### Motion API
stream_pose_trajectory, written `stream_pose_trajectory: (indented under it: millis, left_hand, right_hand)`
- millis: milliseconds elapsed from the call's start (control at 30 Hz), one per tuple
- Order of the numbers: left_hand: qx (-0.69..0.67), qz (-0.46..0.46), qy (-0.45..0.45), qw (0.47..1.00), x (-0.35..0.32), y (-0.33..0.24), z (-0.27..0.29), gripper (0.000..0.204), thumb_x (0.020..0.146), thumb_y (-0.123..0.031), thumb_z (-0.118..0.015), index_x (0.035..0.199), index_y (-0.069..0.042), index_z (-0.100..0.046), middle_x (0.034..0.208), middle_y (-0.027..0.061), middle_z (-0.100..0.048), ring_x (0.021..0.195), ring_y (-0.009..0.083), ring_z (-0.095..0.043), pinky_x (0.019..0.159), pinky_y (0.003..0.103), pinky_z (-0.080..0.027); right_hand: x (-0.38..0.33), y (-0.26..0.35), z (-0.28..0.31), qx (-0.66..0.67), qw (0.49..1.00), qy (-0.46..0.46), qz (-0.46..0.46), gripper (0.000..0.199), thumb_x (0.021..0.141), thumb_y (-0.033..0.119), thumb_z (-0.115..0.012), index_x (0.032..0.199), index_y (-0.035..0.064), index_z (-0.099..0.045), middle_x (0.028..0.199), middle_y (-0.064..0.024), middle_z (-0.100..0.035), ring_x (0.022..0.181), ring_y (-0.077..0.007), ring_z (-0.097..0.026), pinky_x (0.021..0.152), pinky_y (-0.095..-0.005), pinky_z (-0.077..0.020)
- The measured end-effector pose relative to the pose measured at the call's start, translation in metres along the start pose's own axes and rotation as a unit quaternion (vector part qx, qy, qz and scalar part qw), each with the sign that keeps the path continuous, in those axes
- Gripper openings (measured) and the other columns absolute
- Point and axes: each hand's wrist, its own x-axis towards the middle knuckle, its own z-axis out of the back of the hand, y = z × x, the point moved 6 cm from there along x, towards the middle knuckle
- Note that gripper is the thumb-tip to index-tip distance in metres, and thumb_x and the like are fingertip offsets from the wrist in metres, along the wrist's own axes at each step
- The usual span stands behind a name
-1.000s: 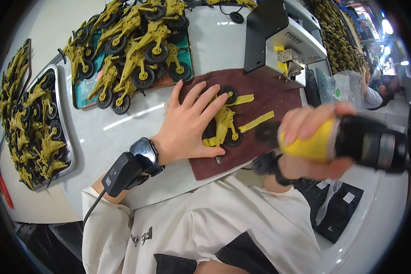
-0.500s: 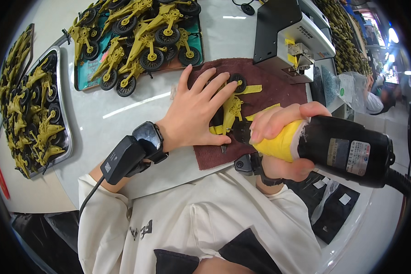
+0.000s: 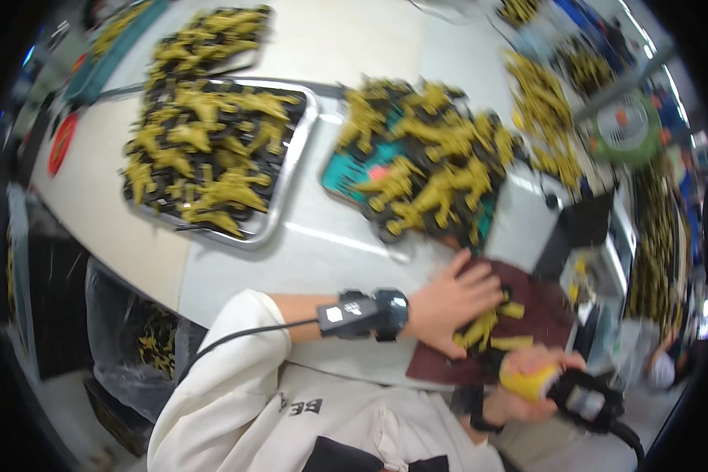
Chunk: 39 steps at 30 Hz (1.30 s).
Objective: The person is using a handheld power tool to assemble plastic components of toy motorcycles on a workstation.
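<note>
My left hand (image 3: 452, 303) lies with its fingers spread at the left side of a yellow toy motorcycle (image 3: 480, 329), with the thumb near its lower end. The toy rests on a maroon cloth (image 3: 539, 303) beside strips of yellow tape. My right hand (image 3: 527, 360) is wrapped round a black corded power screwdriver (image 3: 586, 401) with yellow wrapping at its grip. The driver's front end points at the lower part of the toy. Motion blur hides whether its tip touches.
A silver tray (image 3: 307, 149) heaped with yellow and black toy motorcycles stands on the left. Nearer the cloth is a teal tray (image 3: 342, 177), also piled with them. A black and silver machine (image 3: 582, 228) stands right of the cloth. A green fan (image 3: 621, 130) is farther back.
The view has swung left, so hands, cloth and trays appear farther right and lower. Both hands keep about the same place on the toy and the screwdriver.
</note>
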Motion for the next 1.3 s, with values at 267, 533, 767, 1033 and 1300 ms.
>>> stream_pose_trajectory:
  millis: [267, 533, 767, 1033, 1300]
  left_hand:
    - [-0.041, -0.035, -0.045, 0.998, -0.006, -0.010, 0.014, 0.101, 0.054, -0.044, -0.074, 0.137, -0.003, -0.034, 0.137, 0.0214, -0.034, 0.128, 0.0372, -0.033, 0.106, 0.058, -0.014]
    - [0.046, 0.080, -0.060, 0.994, -0.106, -0.022, 0.141, 0.090, 0.058, -0.038, -0.078, 0.133, -0.004, -0.042, 0.137, 0.0186, -0.037, 0.125, 0.0344, -0.037, 0.101, 0.047, -0.031]
    - [0.450, 0.328, -0.289, 0.779, -0.289, 0.097, 0.352, 0.072, 0.077, -0.043, -0.062, 0.132, 0.000, -0.043, 0.124, 0.0169, -0.049, 0.117, 0.0335, -0.041, 0.102, 0.044, -0.027]
    - [0.382, 0.124, -0.252, 0.880, -0.103, 0.063, 0.283, 0.070, 0.076, -0.028, -0.061, 0.139, -0.010, -0.038, 0.146, 0.0180, -0.029, 0.135, 0.0374, -0.023, 0.111, 0.044, -0.016]
    - [0.309, 0.285, 0.065, 0.905, -0.025, 0.208, 0.185, 0.107, 0.053, -0.027, -0.074, 0.146, -0.022, -0.020, 0.141, 0.0208, -0.030, 0.123, 0.0450, -0.034, 0.096, 0.057, -0.035]
  right_hand:
    - [0.038, 0.039, -0.023, 0.204, 0.978, 0.031, 0.002, 0.058, 0.086, 0.038, -0.060, 0.118, -0.0023, -0.033, 0.082, -0.0037, -0.043, 0.051, -0.0093, -0.042, 0.051, -0.0222, -0.0356]
    - [0.038, 0.050, -0.123, 0.452, 0.813, 0.318, -0.180, 0.025, 0.080, 0.015, -0.071, 0.095, 0.0065, -0.053, 0.096, -0.0088, -0.062, 0.053, -0.0291, -0.063, 0.044, -0.0352, -0.0508]
    - [0.055, 0.070, -0.112, 0.456, 0.769, 0.384, -0.230, 0.004, 0.081, 0.006, -0.061, 0.080, 0.0024, -0.060, 0.099, -0.0036, -0.062, 0.050, -0.0292, -0.058, 0.044, -0.0356, -0.0448]
    - [0.046, 0.074, -0.106, 0.460, 0.840, 0.263, -0.116, 0.002, 0.079, 0.001, -0.061, 0.079, 0.0008, -0.063, 0.102, -0.0032, -0.062, 0.049, -0.0288, -0.054, 0.044, -0.0350, -0.0431]
    - [0.039, 0.089, -0.107, 0.495, 0.819, 0.289, -0.027, 0.007, 0.080, 0.001, -0.062, 0.085, 0.0043, -0.058, 0.093, -0.0066, -0.065, 0.043, -0.0216, -0.048, 0.039, -0.0292, -0.0358]
